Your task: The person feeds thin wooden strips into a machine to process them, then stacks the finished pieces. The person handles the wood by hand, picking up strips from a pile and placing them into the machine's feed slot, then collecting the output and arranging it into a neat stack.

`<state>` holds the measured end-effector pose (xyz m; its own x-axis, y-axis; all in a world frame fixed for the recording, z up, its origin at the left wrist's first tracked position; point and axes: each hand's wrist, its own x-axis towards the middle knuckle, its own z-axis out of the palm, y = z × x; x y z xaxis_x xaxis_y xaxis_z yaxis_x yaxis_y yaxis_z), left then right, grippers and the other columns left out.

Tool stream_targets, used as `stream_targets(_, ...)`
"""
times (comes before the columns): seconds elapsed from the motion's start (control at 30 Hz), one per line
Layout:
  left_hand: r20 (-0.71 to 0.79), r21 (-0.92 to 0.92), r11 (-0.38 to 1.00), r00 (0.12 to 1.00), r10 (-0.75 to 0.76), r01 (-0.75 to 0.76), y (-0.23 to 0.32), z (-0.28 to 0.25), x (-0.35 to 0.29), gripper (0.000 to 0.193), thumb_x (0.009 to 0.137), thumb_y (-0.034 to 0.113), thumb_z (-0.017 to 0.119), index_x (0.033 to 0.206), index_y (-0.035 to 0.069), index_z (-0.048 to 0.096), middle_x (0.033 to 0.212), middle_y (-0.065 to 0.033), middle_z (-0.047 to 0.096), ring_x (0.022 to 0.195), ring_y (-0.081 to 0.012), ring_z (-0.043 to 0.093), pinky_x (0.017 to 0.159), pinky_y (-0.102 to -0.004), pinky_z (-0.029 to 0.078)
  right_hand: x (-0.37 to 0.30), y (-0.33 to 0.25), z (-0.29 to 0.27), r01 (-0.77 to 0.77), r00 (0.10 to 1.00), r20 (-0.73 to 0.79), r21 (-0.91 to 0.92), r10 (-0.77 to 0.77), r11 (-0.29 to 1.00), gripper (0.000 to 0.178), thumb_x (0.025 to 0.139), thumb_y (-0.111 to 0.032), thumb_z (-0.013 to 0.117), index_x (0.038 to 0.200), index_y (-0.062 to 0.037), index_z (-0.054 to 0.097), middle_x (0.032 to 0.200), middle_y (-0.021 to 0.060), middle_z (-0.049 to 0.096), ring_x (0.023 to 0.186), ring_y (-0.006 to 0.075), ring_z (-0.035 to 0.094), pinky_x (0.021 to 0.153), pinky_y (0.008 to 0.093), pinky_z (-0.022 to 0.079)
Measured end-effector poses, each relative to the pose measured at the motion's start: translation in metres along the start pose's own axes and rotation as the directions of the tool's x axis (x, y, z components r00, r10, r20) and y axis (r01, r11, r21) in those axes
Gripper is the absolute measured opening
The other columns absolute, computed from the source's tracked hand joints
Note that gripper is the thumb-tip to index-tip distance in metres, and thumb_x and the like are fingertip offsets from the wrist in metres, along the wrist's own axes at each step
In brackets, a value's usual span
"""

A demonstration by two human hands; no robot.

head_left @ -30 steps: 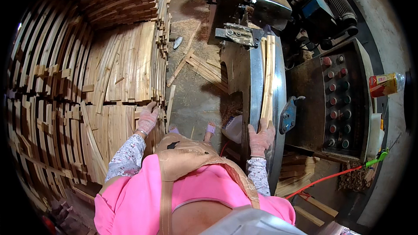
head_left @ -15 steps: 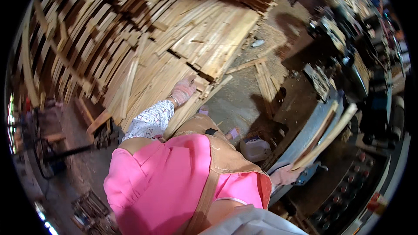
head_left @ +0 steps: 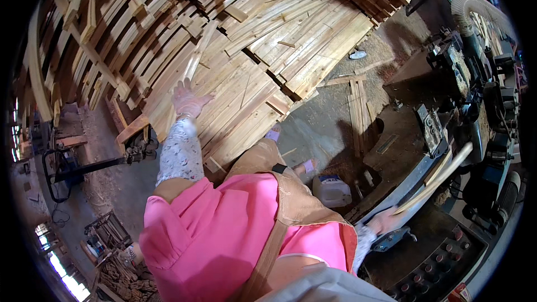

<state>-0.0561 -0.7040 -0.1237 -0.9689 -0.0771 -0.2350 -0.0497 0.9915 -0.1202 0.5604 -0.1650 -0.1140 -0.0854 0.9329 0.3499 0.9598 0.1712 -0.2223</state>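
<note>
The left hand (head_left: pixel 191 100), grip spread, is over boards (head_left: pixel 246 95) at left; the right hand (head_left: pixel 382 222) pinches a wooden strip (head_left: pixel 446 171); even support should prevent tilting.

Your shirt (head_left: pixel 207 218) was pink, your apron (head_left: pixel 305 201) was tan, your left sleeve (head_left: pixel 180 154) was white, dark-speckled; the boards (head_left: pixel 235 89) were pale yellow.

White plastic jug (head_left: pixel 332 192) on grey floor (head_left: pixel 306 126); pale ribbed hose (head_left: pixel 484 6) upper right; scattered sawdust (head_left: pixel 378 56).

jug label (head_left: pixel 330 178) blurred, no legible text
</note>
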Motion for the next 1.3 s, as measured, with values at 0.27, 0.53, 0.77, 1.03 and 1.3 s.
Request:
stream_targets(0.27,0.15,-0.212,0.977,0.988,0.03,0.002,0.007,-0.046,-0.011,0.102,0.077,0.055,0.084,0.157,0.002,0.049,0.151,-0.0276,0.058,0.14,-0.043,0.055,0.118,-0.0456,0.046,-0.137,-0.009,-0.092,-0.276,0.889,0.291,-0.277,0.354,0.921,0.067,0.108,-0.05,0.053,0.156,-0.0035,0.053,0.136,0.0304,0.066,0.121,0.0522,0.062,0.105,0.0567,0.049)
stream_targets(0.53,0.012,-0.138,0.985,0.994,0.106,-0.103,-0.038,0.002,-0.031,0.07,0.085,0.037,0.079,0.142,0.0,0.061,0.137,-0.0278,0.066,0.129,-0.0454,0.062,0.112,-0.0496,0.049,0.032,-0.021,-0.014,0.013,0.997,0.08,-0.286,0.01,0.958,0.047,0.104,-0.041,0.06,0.14,-0.0116,0.068,0.117,0.0245,0.074,0.107,0.0457,0.067,0.095,0.0558,0.051)
stream_targets(0.77,0.058,-0.122,0.986,0.99,0.125,-0.117,-0.061,0.017,-0.041,0.073,0.087,0.036,0.076,0.149,0.0,0.056,0.144,-0.0288,0.063,0.135,-0.0455,0.059,0.115,-0.048,0.048,0.134,-0.009,0.043,0.134,0.989,0.09,-0.247,-0.115,0.96,0.05,0.1,-0.04,0.064,0.139,-0.0095,0.07,0.127,0.0196,0.074,0.117,0.0425,0.066,0.102,0.0515,0.05)
stream_targets(1.03,0.071,-0.016,0.995,0.993,0.095,-0.094,-0.08,0.016,-0.061,0.073,0.088,0.037,0.076,0.148,0.0,0.058,0.145,-0.0254,0.064,0.137,-0.0406,0.059,0.118,-0.0447,0.046,0.166,-0.04,0.085,0.264,0.953,0.186,-0.136,-0.237,0.955,0.054,0.101,-0.039,0.065,0.143,-0.0055,0.068,0.14,0.0224,0.069,0.125,0.0418,0.065,0.108,0.0488,0.05)
stream_targets(1.3,-0.151,-0.009,0.995,0.983,0.099,-0.102,-0.126,0.0,-0.092,0.075,0.085,0.042,0.074,0.145,-0.001,0.058,0.139,-0.0252,0.066,0.131,-0.0417,0.061,0.115,-0.0464,0.047,0.129,-0.05,0.081,0.341,0.933,0.148,-0.059,-0.329,0.938,0.055,0.095,-0.031,0.073,0.141,-0.0021,0.066,0.139,0.0268,0.067,0.128,0.0443,0.063,0.11,0.0508,0.049)
